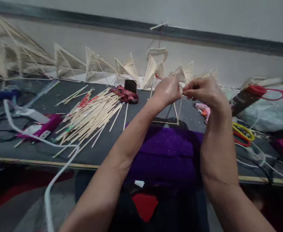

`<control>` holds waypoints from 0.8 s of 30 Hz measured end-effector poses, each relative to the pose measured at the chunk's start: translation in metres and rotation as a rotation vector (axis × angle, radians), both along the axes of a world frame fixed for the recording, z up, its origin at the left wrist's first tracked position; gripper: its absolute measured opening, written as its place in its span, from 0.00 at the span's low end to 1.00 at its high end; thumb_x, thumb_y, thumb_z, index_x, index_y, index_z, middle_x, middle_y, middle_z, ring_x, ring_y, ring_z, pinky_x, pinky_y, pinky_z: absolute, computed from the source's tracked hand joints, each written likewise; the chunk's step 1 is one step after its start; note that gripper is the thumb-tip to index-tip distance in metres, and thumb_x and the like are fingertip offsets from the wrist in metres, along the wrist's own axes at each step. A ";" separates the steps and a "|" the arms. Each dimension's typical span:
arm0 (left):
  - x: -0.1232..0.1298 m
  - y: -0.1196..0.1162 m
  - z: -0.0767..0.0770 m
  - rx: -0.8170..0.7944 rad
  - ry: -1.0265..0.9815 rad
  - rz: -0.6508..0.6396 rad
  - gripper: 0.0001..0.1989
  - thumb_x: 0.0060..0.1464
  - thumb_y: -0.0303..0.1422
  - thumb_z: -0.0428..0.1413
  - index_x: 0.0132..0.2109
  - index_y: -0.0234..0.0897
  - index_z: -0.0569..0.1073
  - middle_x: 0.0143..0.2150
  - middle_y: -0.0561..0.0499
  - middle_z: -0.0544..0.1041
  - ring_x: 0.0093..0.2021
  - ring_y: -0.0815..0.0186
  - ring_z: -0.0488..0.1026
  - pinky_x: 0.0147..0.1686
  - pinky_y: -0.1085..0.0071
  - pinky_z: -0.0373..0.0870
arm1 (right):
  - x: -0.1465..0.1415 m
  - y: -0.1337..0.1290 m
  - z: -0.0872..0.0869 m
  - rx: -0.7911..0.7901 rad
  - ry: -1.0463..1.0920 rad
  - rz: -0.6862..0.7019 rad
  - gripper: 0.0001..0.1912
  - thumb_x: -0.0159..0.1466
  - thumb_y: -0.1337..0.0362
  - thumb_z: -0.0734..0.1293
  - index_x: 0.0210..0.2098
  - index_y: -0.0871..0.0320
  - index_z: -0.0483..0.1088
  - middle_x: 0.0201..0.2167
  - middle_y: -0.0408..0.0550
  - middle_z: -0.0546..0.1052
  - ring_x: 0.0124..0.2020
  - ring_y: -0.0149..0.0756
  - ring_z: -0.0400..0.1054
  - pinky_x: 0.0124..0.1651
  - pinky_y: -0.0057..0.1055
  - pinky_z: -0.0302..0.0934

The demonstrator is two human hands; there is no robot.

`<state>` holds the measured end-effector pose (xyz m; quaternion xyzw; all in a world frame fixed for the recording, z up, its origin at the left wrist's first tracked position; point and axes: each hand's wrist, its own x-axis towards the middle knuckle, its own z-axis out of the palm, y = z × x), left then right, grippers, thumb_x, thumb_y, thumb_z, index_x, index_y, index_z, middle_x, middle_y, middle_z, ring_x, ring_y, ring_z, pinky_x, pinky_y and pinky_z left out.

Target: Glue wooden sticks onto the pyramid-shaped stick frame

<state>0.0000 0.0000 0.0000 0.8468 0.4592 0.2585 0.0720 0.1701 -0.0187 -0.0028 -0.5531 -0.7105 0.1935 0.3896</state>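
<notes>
My left hand [168,90] and my right hand [203,90] meet fingertip to fingertip above a light stick frame [165,122] on the dark table. The fingers of both are closed in a pinch. Something small and pale shows between the fingertips, too small to name. Behind my wrists the frame's upper part is partly hidden; its lower edge and one corner lie beside a purple cloth [168,145].
Loose sticks [90,119] lie heaped at the left, near a magenta device [44,127] with a white cable. Stick models [129,69] line the wall. A red-capped bottle [245,98] and yellow-handled scissors [245,132] are at the right.
</notes>
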 end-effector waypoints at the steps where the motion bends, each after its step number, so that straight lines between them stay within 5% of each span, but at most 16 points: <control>1: -0.001 0.000 0.001 -0.006 -0.011 -0.004 0.11 0.49 0.31 0.58 0.37 0.32 0.83 0.36 0.40 0.82 0.42 0.51 0.78 0.44 0.60 0.70 | 0.000 0.001 0.000 -0.009 0.006 0.002 0.05 0.51 0.69 0.71 0.28 0.63 0.77 0.19 0.43 0.73 0.19 0.24 0.64 0.22 0.23 0.56; 8: -0.002 0.004 0.000 0.019 -0.033 -0.048 0.07 0.47 0.31 0.60 0.34 0.39 0.82 0.31 0.47 0.81 0.41 0.57 0.77 0.45 0.62 0.69 | -0.001 0.000 0.003 -0.030 -0.024 0.013 0.06 0.52 0.68 0.70 0.28 0.64 0.77 0.17 0.44 0.72 0.19 0.26 0.64 0.22 0.24 0.56; 16: 0.002 -0.001 0.006 -0.047 -0.056 -0.040 0.09 0.46 0.27 0.60 0.36 0.33 0.82 0.31 0.44 0.81 0.44 0.54 0.76 0.47 0.62 0.68 | -0.001 0.000 0.004 0.052 -0.104 0.010 0.09 0.53 0.64 0.70 0.29 0.66 0.78 0.16 0.44 0.70 0.21 0.28 0.65 0.23 0.24 0.57; 24: 0.004 -0.002 0.005 0.009 -0.039 -0.056 0.08 0.49 0.31 0.59 0.35 0.40 0.83 0.32 0.48 0.82 0.42 0.55 0.77 0.44 0.63 0.69 | 0.000 0.000 0.005 0.035 -0.071 0.053 0.06 0.53 0.71 0.69 0.29 0.65 0.79 0.19 0.45 0.74 0.21 0.28 0.66 0.24 0.25 0.60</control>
